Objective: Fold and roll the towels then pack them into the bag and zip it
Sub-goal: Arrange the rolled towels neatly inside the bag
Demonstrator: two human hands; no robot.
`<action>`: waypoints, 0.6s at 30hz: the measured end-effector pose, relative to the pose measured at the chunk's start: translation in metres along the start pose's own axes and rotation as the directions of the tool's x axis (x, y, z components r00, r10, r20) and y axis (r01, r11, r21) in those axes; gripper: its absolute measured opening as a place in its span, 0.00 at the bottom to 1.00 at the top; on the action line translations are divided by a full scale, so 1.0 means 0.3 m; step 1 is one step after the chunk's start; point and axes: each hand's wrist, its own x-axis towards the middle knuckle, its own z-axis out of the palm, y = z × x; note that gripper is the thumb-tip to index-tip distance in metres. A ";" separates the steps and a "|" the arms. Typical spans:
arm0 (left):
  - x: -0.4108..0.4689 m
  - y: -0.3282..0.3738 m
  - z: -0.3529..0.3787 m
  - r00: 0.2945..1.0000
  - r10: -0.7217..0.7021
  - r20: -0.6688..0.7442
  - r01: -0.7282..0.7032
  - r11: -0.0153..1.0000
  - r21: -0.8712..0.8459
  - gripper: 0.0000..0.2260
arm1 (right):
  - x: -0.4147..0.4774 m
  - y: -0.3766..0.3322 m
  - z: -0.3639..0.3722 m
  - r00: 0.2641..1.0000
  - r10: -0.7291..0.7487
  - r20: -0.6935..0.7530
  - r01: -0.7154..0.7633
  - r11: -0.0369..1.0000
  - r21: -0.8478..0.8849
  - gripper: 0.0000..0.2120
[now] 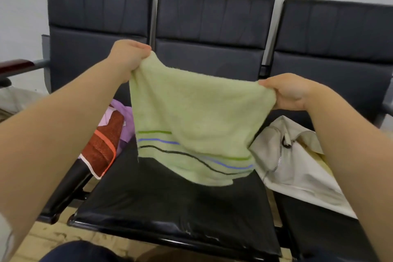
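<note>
A pale green towel [191, 112] with green, blue and black stripes hangs in the air above the middle seat. My left hand [129, 57] pinches its upper left corner. My right hand [291, 91] pinches its upper right corner, a little lower. The towel's bottom edge just reaches the black seat [170, 202]. A cream bag [297, 161] with a zipper lies open on the right seat. A reddish-brown towel [104, 144] with an orange stripe and a purple cloth [125, 112] lie on the left seat.
Three dark padded seats stand in a row against a white wall, with tall backrests [212, 21]. A wooden armrest [14, 66] sticks out at the far left. Light wooden floor [53, 238] shows below the seats' front edge.
</note>
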 end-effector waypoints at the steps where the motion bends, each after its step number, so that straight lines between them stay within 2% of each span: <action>1: -0.002 -0.003 0.001 1.000 0.003 -0.017 -0.003 1.000 -0.014 0.05 | 0.008 0.008 -0.002 0.996 -0.073 -0.057 0.077 0.995 0.063 0.08; 2: -0.005 -0.008 0.001 0.999 0.009 -0.033 -0.009 1.000 -0.020 0.05 | 0.008 0.011 0.003 0.984 -0.131 -0.119 0.144 0.983 0.115 0.06; 5: -0.003 -0.017 -0.008 0.998 0.010 -0.061 -0.012 0.999 -0.035 0.04 | -0.006 0.009 0.023 0.932 -0.250 -0.263 0.318 0.912 0.261 0.17; 7: 0.000 -0.016 -0.024 0.998 -0.009 -0.061 0.005 0.998 -0.068 0.03 | -0.005 0.004 0.028 0.891 -0.257 -0.373 0.386 0.862 0.329 0.12; 9: 0.003 -0.018 -0.039 0.998 -0.020 -0.067 0.014 0.996 -0.084 0.04 | 0.003 0.000 0.019 0.819 -0.243 -0.519 0.402 0.889 0.217 0.08; 12: 0.005 -0.017 -0.049 0.999 0.015 -0.051 -0.018 0.998 -0.066 0.06 | 0.009 -0.006 -0.007 0.741 -0.279 -0.611 0.324 0.945 -0.038 0.15; 15: 0.007 -0.013 -0.060 0.999 0.029 -0.035 -0.030 0.999 -0.011 0.09 | -0.007 -0.028 -0.021 0.725 -0.295 -0.622 0.295 0.950 -0.107 0.20; 18: 0.007 -0.021 -0.071 0.998 0.046 -0.045 -0.041 0.994 0.100 0.11 | -0.036 -0.045 -0.030 0.726 -0.363 -0.584 0.268 0.932 -0.246 0.13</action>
